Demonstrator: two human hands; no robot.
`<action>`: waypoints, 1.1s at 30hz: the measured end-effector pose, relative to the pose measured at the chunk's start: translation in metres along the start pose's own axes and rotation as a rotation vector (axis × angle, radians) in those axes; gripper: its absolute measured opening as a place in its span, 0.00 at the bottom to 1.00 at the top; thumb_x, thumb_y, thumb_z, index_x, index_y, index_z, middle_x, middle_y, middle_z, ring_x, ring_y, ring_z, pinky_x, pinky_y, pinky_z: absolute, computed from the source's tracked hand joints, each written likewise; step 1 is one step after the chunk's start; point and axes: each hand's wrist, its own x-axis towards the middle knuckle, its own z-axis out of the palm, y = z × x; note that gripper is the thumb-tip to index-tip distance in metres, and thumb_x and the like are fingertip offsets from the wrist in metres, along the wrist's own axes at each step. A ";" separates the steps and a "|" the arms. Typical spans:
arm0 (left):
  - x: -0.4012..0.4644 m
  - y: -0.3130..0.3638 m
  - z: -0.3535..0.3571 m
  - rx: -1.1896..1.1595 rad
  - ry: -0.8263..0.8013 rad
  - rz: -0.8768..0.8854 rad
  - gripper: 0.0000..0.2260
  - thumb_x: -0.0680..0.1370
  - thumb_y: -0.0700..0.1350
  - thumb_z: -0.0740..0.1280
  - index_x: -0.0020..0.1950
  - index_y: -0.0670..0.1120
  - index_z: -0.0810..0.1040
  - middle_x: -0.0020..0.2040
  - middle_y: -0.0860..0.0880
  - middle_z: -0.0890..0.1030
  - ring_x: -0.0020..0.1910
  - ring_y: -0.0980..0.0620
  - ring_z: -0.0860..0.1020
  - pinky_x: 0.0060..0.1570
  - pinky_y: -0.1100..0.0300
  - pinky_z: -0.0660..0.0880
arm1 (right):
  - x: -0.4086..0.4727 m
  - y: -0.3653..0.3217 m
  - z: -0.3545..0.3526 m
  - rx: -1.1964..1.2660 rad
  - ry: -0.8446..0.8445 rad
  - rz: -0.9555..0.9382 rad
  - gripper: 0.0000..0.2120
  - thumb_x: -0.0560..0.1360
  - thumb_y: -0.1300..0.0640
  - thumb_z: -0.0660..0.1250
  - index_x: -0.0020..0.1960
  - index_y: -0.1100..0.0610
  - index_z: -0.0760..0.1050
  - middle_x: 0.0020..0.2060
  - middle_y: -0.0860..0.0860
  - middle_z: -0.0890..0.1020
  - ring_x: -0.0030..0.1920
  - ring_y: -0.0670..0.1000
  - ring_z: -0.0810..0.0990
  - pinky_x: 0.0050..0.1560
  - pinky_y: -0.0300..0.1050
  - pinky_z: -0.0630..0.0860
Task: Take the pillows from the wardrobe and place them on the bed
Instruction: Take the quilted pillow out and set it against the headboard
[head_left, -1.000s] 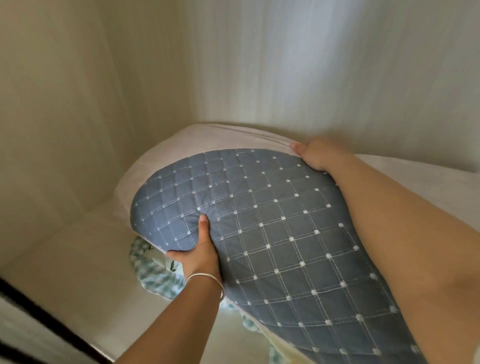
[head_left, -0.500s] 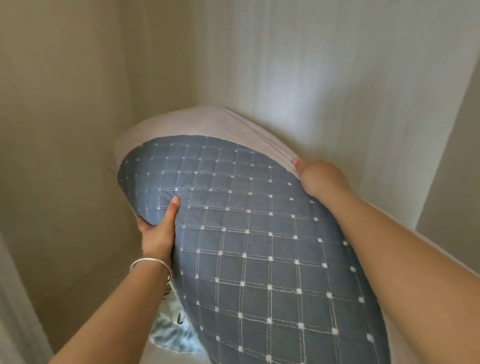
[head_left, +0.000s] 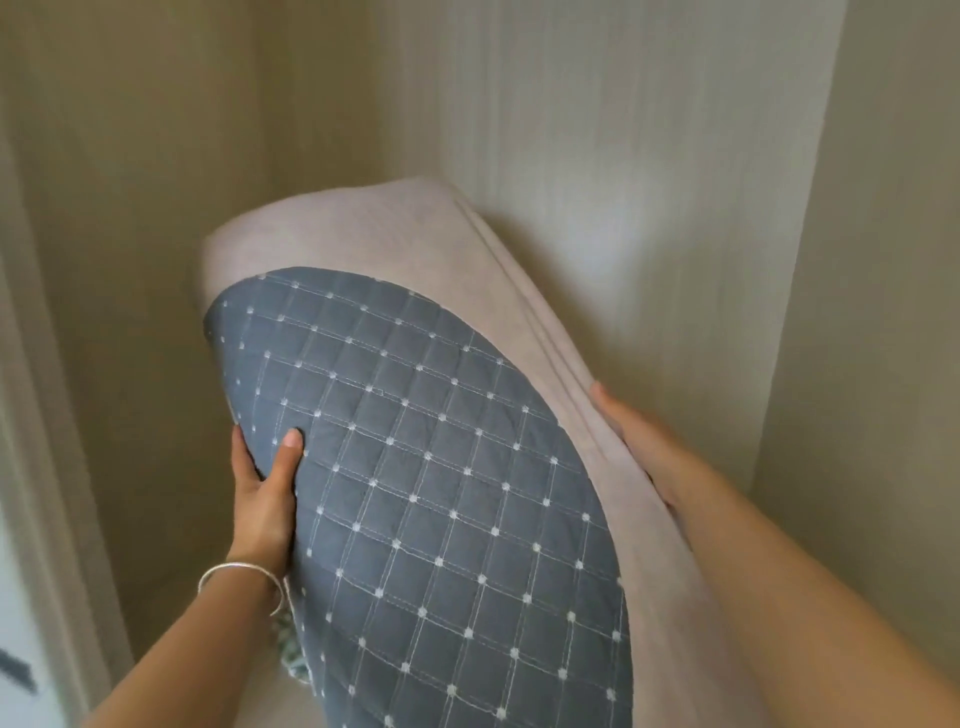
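A blue quilted pillow (head_left: 441, 493) with a white grid and dots is tilted up inside the wardrobe, stacked against a plain beige pillow (head_left: 363, 234) behind it. My left hand (head_left: 265, 493), with a silver bracelet on the wrist, grips the blue pillow's left edge, thumb on the front. My right hand (head_left: 639, 447) presses flat on the right side of the beige pillow, fingers along its seam. Both pillows are held between my hands, off the shelf.
Pale wood wardrobe walls (head_left: 623, 156) close in at the back, left and right. A scrap of green patterned fabric (head_left: 293, 660) shows under the pillows. The wardrobe's left frame (head_left: 31, 467) runs down the left edge.
Both pillows have been lifted off the shelf and tipped more upright. My right hand has slid from the top edge down onto the beige pillow's right side.
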 end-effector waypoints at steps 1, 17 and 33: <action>-0.006 0.009 -0.002 -0.012 -0.027 0.015 0.42 0.66 0.65 0.68 0.76 0.59 0.53 0.73 0.54 0.65 0.69 0.50 0.68 0.69 0.46 0.64 | -0.005 -0.002 -0.007 0.068 -0.097 0.034 0.34 0.71 0.30 0.56 0.63 0.55 0.75 0.35 0.50 0.84 0.34 0.49 0.82 0.38 0.40 0.75; -0.065 0.152 -0.007 0.130 -0.224 0.265 0.40 0.66 0.58 0.68 0.75 0.62 0.53 0.60 0.60 0.74 0.50 0.66 0.76 0.49 0.66 0.70 | -0.090 -0.037 -0.032 0.402 -0.145 -0.095 0.21 0.74 0.43 0.62 0.62 0.53 0.73 0.33 0.50 0.82 0.28 0.47 0.80 0.25 0.37 0.76; -0.142 0.238 -0.101 0.327 0.064 0.468 0.40 0.68 0.62 0.65 0.76 0.58 0.53 0.66 0.57 0.70 0.61 0.56 0.72 0.60 0.59 0.68 | -0.136 -0.082 0.030 0.407 -0.510 -0.170 0.16 0.73 0.41 0.63 0.42 0.54 0.77 0.21 0.48 0.79 0.20 0.45 0.77 0.22 0.35 0.74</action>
